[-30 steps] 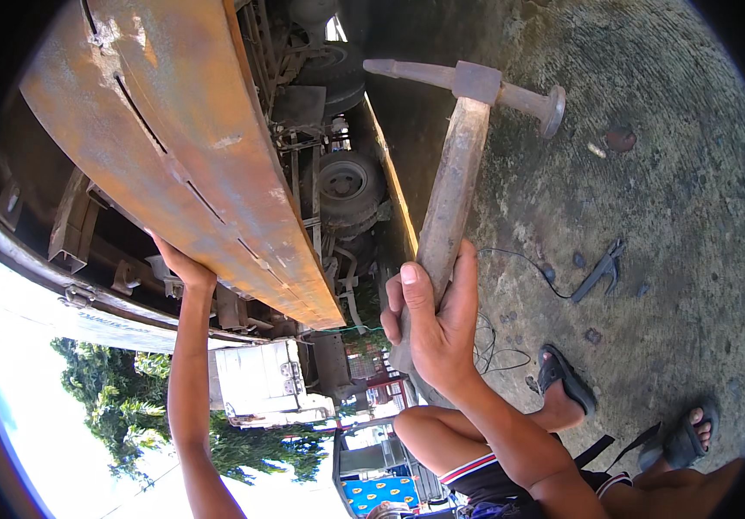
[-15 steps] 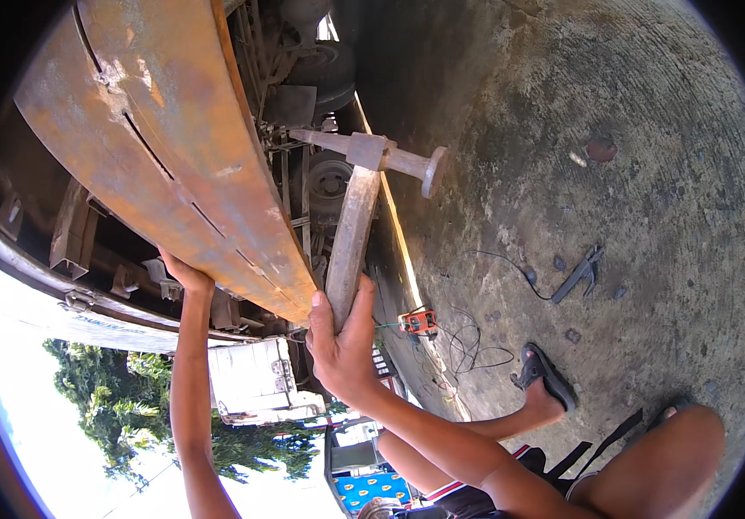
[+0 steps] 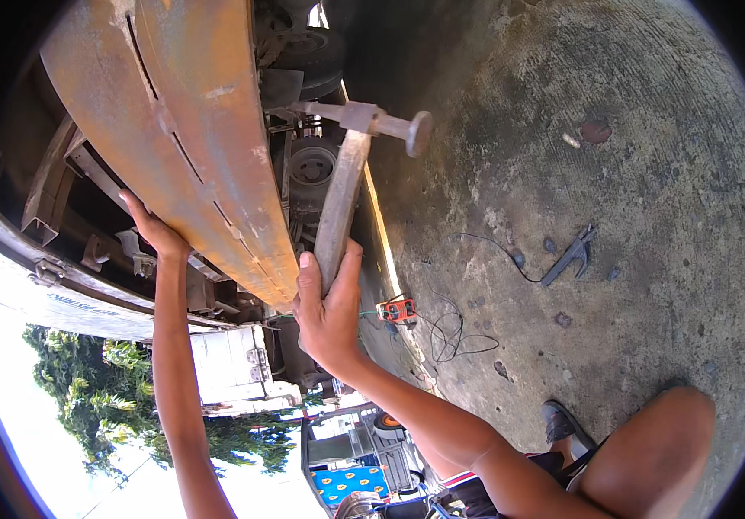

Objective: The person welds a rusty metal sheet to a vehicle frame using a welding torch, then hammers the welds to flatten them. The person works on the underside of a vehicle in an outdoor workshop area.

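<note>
Item: sledgehammer (image 3: 348, 182), wooden shaft clasped low in the right hand (image 3: 327, 304), fingers wrapped closed; steel head above the grip, just beside the rusty steel panel (image 3: 186, 121). Left hand (image 3: 154, 230) braces the panel's edge, palm pressed. Judged mid-hammering; panel not visibly finished.

rusty orange steel plate (image 3: 191, 138), grey hammer (image 3: 346, 164), small orange box (image 3: 397, 311).

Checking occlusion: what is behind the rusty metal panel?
Behind the rusty metal panel, a wheel and dark frame parts show beside the hammer; the rest is covered.
</note>
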A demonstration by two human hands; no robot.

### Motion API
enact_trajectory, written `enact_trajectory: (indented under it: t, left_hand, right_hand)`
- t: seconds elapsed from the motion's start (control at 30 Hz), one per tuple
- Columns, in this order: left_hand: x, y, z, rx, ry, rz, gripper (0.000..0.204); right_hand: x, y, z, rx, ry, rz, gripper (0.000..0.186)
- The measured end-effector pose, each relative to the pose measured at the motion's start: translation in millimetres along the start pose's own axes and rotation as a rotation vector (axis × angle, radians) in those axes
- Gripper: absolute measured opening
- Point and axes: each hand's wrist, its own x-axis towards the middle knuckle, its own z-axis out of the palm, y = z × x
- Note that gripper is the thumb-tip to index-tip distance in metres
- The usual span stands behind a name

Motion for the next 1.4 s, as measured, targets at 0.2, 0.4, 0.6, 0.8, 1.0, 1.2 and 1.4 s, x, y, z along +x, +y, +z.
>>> enact_trajectory:
  t: [0.2, 0.4, 0.6, 0.8, 1.0, 1.2, 1.4]
  left_hand:
    - [-3.7, 5.7, 0.8, 0.119, -0.037, -0.128, 0.099]
    - [4.9, 0.3, -7.2, 0.06, -0.157, -0.202, 0.1]
    - [6.5, -7.0, -3.9, 0.106, -0.194, -0.081, 0.101]
    - [2.9, -9.9, -5.3, 0.074, -0.19, -0.059, 0.101]
    - [7.0, -13.5, -5.8, 0.044, -0.208, -0.065, 0.098]
    - [7.7, -15.3, -6.7, 0.057, -0.243, -0.057, 0.094]
    - [11.5, -20.6, -9.4, -0.006, -0.282, -0.048, 0.092]
  right_hand:
    - [-15.0, 31.9, -3.7, 0.316, 0.096, -0.154, 0.024]
    - [-10.4, 60.0, 10.8, 0.148, 0.06, -0.25, 0.03]
    - [-10.9, 55.3, 10.6, 0.421, -0.093, -0.155, 0.023]
    - [-3.0, 40.6, 2.0, 0.662, 0.047, -0.021, 0.028]
    - [0.5, 17.9, -11.7, 0.849, -0.329, 0.231, 0.03]
    - [0.1, 6.4, -15.4, 0.87, -0.001, 0.107, 0.032]
    - [2.4, -2.6, -30.2, 0.653, -0.333, 0.228, 0.034]
